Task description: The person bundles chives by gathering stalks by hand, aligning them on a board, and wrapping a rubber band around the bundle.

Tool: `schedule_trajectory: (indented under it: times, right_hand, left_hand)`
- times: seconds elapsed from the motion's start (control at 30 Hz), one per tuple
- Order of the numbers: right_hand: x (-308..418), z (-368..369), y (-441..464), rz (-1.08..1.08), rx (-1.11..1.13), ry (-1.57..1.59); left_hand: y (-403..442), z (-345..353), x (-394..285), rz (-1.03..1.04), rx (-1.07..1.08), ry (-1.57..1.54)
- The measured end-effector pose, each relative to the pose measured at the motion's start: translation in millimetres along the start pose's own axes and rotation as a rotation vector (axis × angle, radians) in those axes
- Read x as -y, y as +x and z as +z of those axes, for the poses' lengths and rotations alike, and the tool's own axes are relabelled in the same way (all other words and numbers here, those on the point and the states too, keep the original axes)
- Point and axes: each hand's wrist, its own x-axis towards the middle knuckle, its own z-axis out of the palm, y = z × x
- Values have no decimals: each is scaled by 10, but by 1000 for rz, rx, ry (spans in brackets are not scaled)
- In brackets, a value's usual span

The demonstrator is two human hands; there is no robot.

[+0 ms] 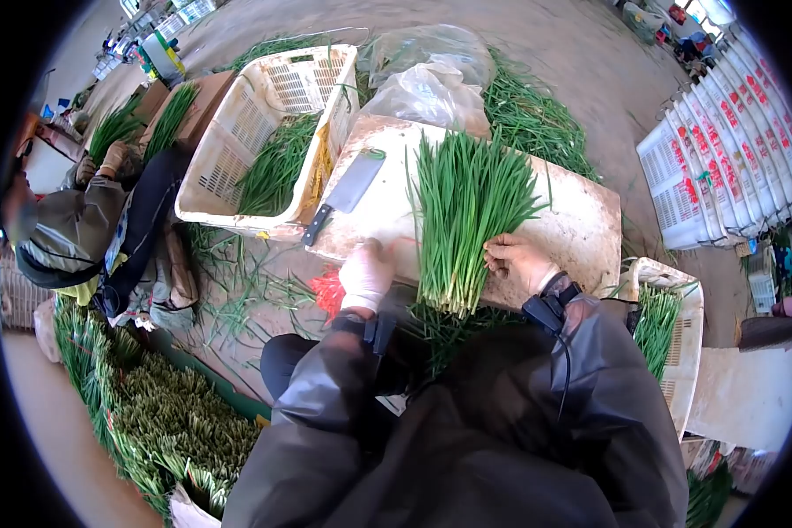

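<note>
Right grip sits just beside the bunch of green stalks, fingers bent toward its right side, low down near the pale butts; I cannot tell whether they pinch any stalk. Across from it, the left grip, in a whitish glove, is at the near edge of the surface, left of the bunch and a little apart from it. Its fingers are partly hidden, so I cannot tell whether it is open or closed on something.

Between the two, the bunch lies across the middle of the surface, leaves fanned toward the far edge and butts gathered at the near edge. Red strips are just beside the left grip, by the near left corner. A knife lies along the left edge, its black handle pointing to that same corner.

Past the left edge stands a white crate with loose greens inside. Clear plastic bags rest by the far edge, and another crate of greens stands near the near right corner.
</note>
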Motion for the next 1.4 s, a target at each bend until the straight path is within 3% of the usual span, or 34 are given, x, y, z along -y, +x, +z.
schedule_trajectory:
  times: [0.33, 0.47, 0.7, 0.8, 0.93, 1.07, 1.33, 1.4]
  right_hand:
    - [-140, -146, 9, -16, 87, 223]
    - [-103, -87, -64, -19, 55, 203]
    - [-40, 60, -151, -79, 17, 73]
    - [5, 155, -214, -122, -37, -68]
    - [67, 226, -256, -137, -64, -143]
    - [-73, 83, -121, -283, -65, -295]
    - [113, 184, -253, -450, -187, -702]
    - [165, 212, -271, -409, -200, -702]
  left_hand:
    - [21, -139, -224, 7, 82, -58]
    - [52, -263, -227, 68, 64, -245]
    - [22, -370, -511, 33, 287, -757]
    - [13, -329, -670, 36, 333, -834]
    - [39, -135, -808, 166, 269, -764]
    - [100, -20, -945, 253, 256, -746]
    - [166, 85, -1143, 241, 381, -631]
    - [179, 81, -1200, 209, 418, -644]
